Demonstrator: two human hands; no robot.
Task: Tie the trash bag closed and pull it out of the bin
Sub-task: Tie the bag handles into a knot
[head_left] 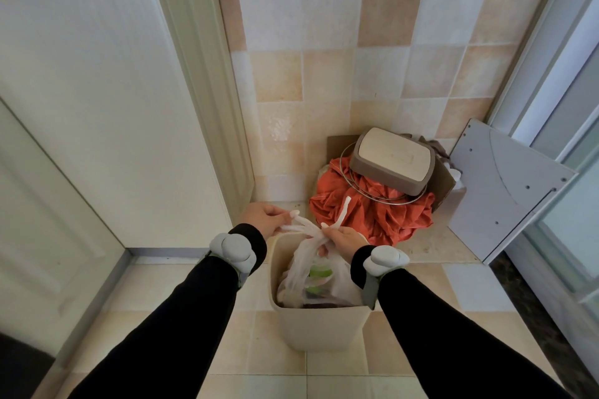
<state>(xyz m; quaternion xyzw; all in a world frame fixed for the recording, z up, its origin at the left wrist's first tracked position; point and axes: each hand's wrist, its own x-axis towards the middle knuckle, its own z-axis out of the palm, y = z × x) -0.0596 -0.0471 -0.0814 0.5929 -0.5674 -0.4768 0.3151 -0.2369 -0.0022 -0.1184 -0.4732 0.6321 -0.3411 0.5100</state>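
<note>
Thin, limp plastic of the trash bag [319, 272], seated in the bin [321, 327], is pinched by its twisted ears in the closed left hand [264, 219] and right hand [343, 241], where it is best gripped; light, slippery, tearable.

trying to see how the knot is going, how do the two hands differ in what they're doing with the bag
The left hand pinches one twisted handle of the trash bag and draws it out sideways, left of the bin. The right hand sits over the bin's mouth, gripping where the handles cross, with the other handle sticking up past it. Both hold the bag, which still sits inside the bin, and both wrists carry grey bands.
</note>
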